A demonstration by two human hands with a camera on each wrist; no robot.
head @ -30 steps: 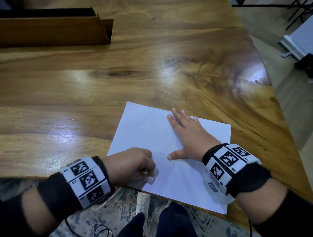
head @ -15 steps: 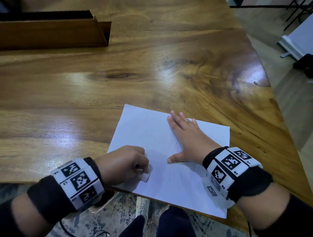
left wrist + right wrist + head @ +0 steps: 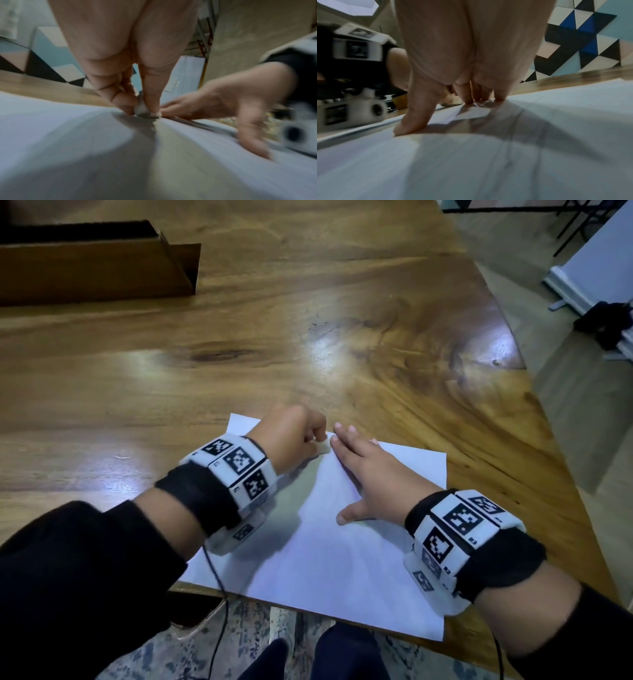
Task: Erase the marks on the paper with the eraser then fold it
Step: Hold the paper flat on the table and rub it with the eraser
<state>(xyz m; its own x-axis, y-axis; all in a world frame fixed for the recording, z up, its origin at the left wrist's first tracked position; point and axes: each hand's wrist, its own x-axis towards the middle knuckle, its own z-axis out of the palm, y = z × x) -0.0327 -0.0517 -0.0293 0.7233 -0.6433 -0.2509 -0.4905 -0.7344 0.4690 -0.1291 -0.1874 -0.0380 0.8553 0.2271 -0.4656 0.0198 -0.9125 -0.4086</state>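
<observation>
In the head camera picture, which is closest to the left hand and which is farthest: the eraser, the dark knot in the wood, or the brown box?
1. Eraser: pinched in the left hand, on the paper's far edge.
2. Dark knot: on the table, beyond the hand and a little left.
3. Brown box: at the far left corner, farthest.

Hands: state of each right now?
Left hand: pinches the eraser, pressing it on the paper.
Right hand: open, flat on the paper.
</observation>
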